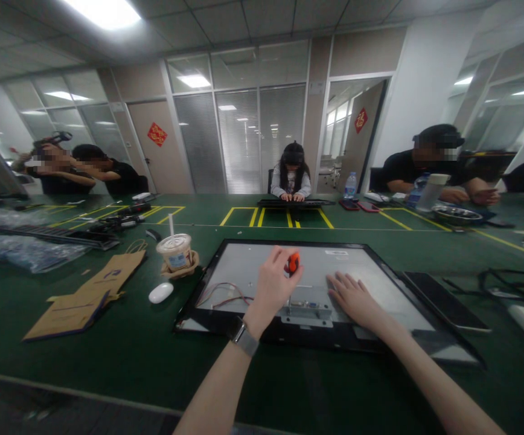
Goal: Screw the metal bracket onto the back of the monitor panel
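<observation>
A flat display panel point(244, 263) with a black frame and grey back lies on the green table in front of me. My left hand point(274, 281) is closed round the orange-and-black handle of a screwdriver point(293, 262), held upright above the panel. Its thin shaft points down at a metal bracket point(309, 313) with connectors, near the panel's front edge; whether the tip touches is hard to see. Flat on the grey back, fingers stretched out, rests my right hand point(350, 296). Thin coloured wires point(226, 294) lie on the panel's left part.
Left of the panel are a drink cup point(174, 251) in a cardboard holder, a white oval case point(161, 293) and a brown paper bag point(90, 293). A black slab-like device point(443, 299) and dark cables point(506, 281) lie to the right. Several people sit across the table.
</observation>
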Available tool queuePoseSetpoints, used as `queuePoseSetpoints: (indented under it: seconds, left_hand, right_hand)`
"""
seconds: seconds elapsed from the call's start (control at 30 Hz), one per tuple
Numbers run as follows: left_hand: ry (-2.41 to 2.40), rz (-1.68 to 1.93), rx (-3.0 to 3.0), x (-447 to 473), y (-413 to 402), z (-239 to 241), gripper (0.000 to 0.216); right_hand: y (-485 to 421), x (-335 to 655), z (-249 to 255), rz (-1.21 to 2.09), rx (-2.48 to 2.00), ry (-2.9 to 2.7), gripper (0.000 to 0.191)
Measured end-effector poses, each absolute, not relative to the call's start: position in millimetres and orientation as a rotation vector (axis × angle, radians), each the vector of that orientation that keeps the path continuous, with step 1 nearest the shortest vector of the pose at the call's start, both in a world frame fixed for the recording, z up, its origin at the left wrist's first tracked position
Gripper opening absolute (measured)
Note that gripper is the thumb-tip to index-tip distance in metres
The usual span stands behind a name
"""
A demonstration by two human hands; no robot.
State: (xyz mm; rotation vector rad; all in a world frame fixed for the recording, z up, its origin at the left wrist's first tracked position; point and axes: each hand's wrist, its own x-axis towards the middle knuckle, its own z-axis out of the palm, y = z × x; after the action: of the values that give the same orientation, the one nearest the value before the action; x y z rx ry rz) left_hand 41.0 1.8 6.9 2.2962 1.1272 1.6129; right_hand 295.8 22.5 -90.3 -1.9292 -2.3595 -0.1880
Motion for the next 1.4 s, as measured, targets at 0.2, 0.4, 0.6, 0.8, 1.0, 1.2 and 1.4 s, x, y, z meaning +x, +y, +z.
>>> queuePoseSetpoints:
  seconds: [0.2, 0.4, 0.6, 0.8, 1.0, 1.2, 1.4]
  left_hand:
    - [1.117, 1.604, 2.287, 42, 0, 8, 0.031]
    - [0.978, 1.556, 2.306, 44, -3, 8, 0.030]
    - [0.859, 1.493, 2.326, 46, -5, 7, 0.030]
    - [0.877, 1.460, 2.276, 48, -5, 5, 0.033]
    - [0.974, 1.636, 1.967, 53, -6, 5, 0.023]
    - [0.863, 1.744, 1.755, 56, -5, 10, 0.011]
    - [0.773, 1.599, 1.558, 59, -5, 8, 0.026]
  right_hand:
    - [21, 296, -89, -0.169, -1.935, -2.360, 0.056]
    - [19, 294, -84, -0.157, -1.950, -2.360, 0.056]
    - [19, 294, -82, -0.133, -1.960, -2.371, 0.057]
    - [20, 294, -86, -0.172, -1.956, -2.358, 0.055]
    - [20, 295, -88, -0.194, -1.925, -2.354, 0.055]
    - [20, 294, -86, -0.164, -1.946, -2.365, 0.056]
    - [20, 294, -85, -0.161, -1.962, -2.359, 0.055]
